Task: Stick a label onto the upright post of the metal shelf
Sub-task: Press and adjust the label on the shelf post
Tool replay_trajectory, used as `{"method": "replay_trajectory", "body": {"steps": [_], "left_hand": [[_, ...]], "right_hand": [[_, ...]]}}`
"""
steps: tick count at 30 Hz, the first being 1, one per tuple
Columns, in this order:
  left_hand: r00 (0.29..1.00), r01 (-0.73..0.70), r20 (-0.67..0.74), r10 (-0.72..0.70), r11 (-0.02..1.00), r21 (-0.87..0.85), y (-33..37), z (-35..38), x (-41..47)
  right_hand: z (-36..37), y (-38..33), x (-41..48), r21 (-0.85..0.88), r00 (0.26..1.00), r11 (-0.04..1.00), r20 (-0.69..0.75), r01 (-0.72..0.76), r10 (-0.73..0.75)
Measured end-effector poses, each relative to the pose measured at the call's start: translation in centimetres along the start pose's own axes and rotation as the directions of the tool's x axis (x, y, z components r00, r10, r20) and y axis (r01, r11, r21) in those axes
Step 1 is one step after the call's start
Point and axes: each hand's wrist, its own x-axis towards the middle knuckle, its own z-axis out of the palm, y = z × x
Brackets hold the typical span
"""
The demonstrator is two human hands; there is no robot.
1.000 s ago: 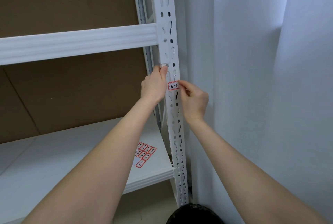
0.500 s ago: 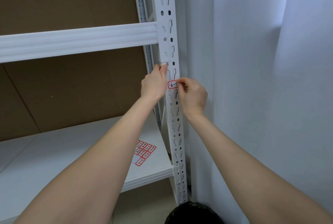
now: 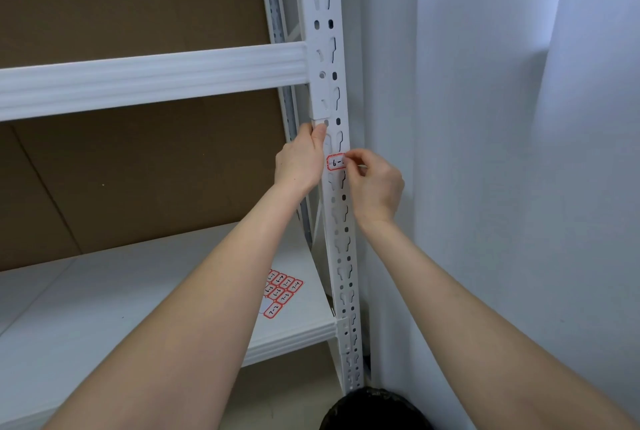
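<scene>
The white perforated upright post [image 3: 341, 239] of the metal shelf runs from top to bottom in the middle of the view. A small white label [image 3: 335, 163] with a red border and handwritten "6-" lies against the post's front face. My right hand [image 3: 375, 183] pinches the label's right end, covering part of the writing. My left hand [image 3: 301, 161] grips the post's left edge just under the upper crossbeam, thumb on the front face.
A sheet of more red-bordered labels [image 3: 281, 292] lies on the white lower shelf board [image 3: 121, 308]. The white crossbeam [image 3: 152, 78] spans left of the post. Brown cardboard [image 3: 138, 170] backs the shelf. A white wall [image 3: 485, 152] stands right. A black bin [image 3: 374, 410] sits below.
My right hand has slid the label slightly up the post and turned inward over its right end. My left hand stays on the post's edge.
</scene>
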Motion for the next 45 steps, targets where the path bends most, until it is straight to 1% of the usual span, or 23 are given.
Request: {"method": "replay_trajectory", "body": {"steps": [3, 4, 7, 10, 13, 17, 20, 23, 25, 27, 28, 30, 32, 34, 45], "left_hand": [[1.0, 0.005, -0.004, -0.005, 1.0, 0.005, 0.1, -0.1, -0.1], [1.0, 0.007, -0.002, -0.007, 1.0, 0.006, 0.0, -0.1, -0.1], [1.0, 0.003, 0.011, -0.003, 1.0, 0.005, 0.1, -0.1, -0.1], [1.0, 0.008, 0.019, -0.008, 1.0, 0.002, 0.1, -0.1, -0.1], [1.0, 0.019, 0.017, -0.019, 1.0, -0.003, 0.1, -0.1, -0.1], [1.0, 0.019, 0.013, -0.019, 1.0, 0.005, 0.0, 0.0, 0.0], [1.0, 0.011, 0.01, -0.011, 1.0, 0.005, 0.0, -0.1, 0.0], [1.0, 0.012, 0.013, -0.012, 1.0, 0.014, 0.0, 0.0, 0.0], [1.0, 0.01, 0.014, -0.01, 1.0, 0.009, -0.1, 0.0, 0.1], [1.0, 0.008, 0.016, -0.008, 1.0, -0.003, 0.0, 0.0, 0.1], [1.0, 0.012, 0.021, -0.012, 1.0, -0.007, 0.1, 0.0, 0.0], [0.999, 0.021, 0.032, -0.02, 1.0, -0.015, 0.1, 0.0, 0.0], [0.999, 0.026, 0.036, -0.025, 1.0, -0.014, 0.1, -0.1, 0.0], [0.999, 0.028, 0.032, -0.028, 1.0, -0.009, 0.2, -0.1, 0.0], [0.999, 0.031, 0.019, -0.031, 0.999, 0.008, -0.1, 0.1, 0.3]], "right_hand": [[-0.2, -0.1, 0.4, -0.1, 0.997, 0.995, 0.072, 0.016, -0.009], [-0.3, 0.0, 0.4, -0.101, 0.997, 0.995, 0.081, 0.021, -0.012], [-0.6, 0.2, 0.0, 0.024, 0.998, 0.999, 0.047, -0.037, 0.036], [-0.5, 0.2, -0.3, 0.065, 1.0, 0.998, 0.015, -0.013, 0.012], [-0.4, 0.4, -0.6, 0.035, 0.999, 0.998, 0.016, 0.048, -0.049], [-0.2, 0.5, -0.6, 0.043, 0.999, 0.998, -0.024, 0.044, -0.043], [0.0, 0.6, -0.6, 0.017, 0.997, 0.997, -0.034, 0.074, -0.074], [-0.1, 0.5, -0.8, -0.016, 0.996, 0.996, -0.023, 0.09, -0.09], [-0.3, 0.2, -0.5, -0.051, 0.995, 0.994, 0.022, 0.095, -0.094], [-0.8, -0.1, 0.3, -0.076, 0.994, 0.994, 0.085, 0.075, -0.069], [-1.0, -0.1, 0.6, -0.059, 0.994, 0.997, 0.103, 0.041, -0.035], [-1.2, 0.0, 0.7, 0.025, 0.994, 0.998, 0.102, -0.05, 0.048], [-1.2, 0.1, 0.1, 0.097, 0.993, 0.991, 0.074, -0.094, 0.087], [-1.1, 0.1, -0.4, 0.124, 0.994, 0.987, 0.058, -0.098, 0.091], [0.1, 0.2, -0.7, 0.149, 0.991, 0.981, -0.02, -0.124, 0.129]]}}
